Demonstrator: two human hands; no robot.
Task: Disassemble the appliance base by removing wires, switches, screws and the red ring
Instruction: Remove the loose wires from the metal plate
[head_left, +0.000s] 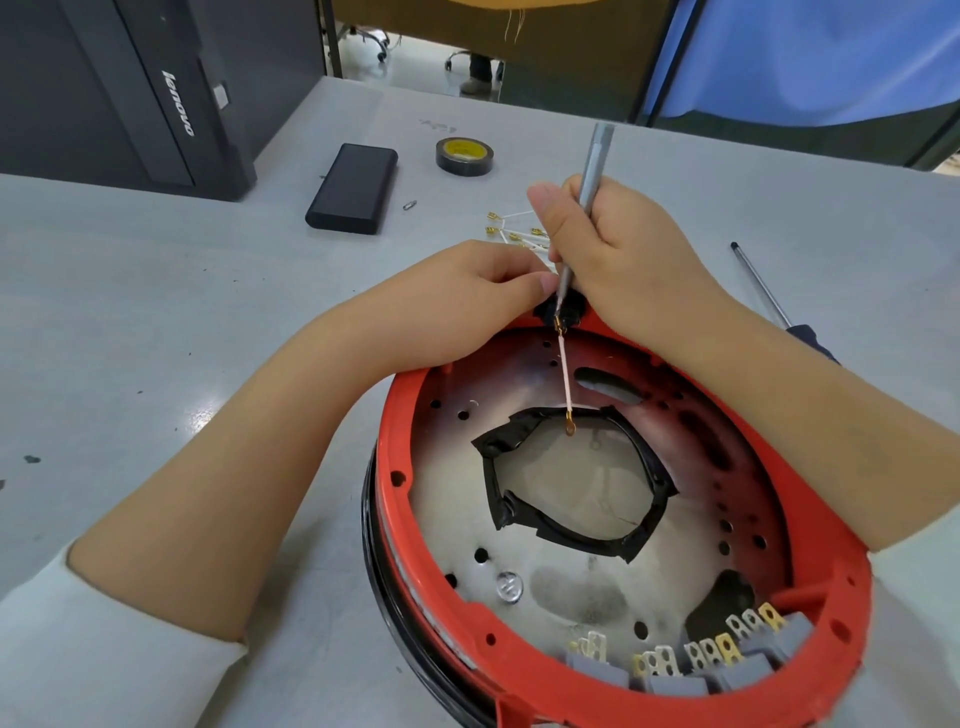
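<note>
The round appliance base lies on the grey table, its red ring (400, 499) around a metal plate (571, 597) with a black-taped centre opening (574, 483). My right hand (623, 249) grips a silver screwdriver (592, 171), tip down on a black part (563, 312) at the ring's far edge. My left hand (467, 296) pinches at that same black part beside the tip. A pink wire (566, 379) with gold ring terminals runs from there toward the centre. Grey switches (691, 670) with metal tabs sit along the near rim.
Removed white wires with gold connectors (514, 234) lie behind my hands. A black power bank (353, 187), a roll of black tape (464, 156) and a small screw (410, 204) sit further back. A second screwdriver (763, 286) lies at right. A black computer case (130, 88) stands far left.
</note>
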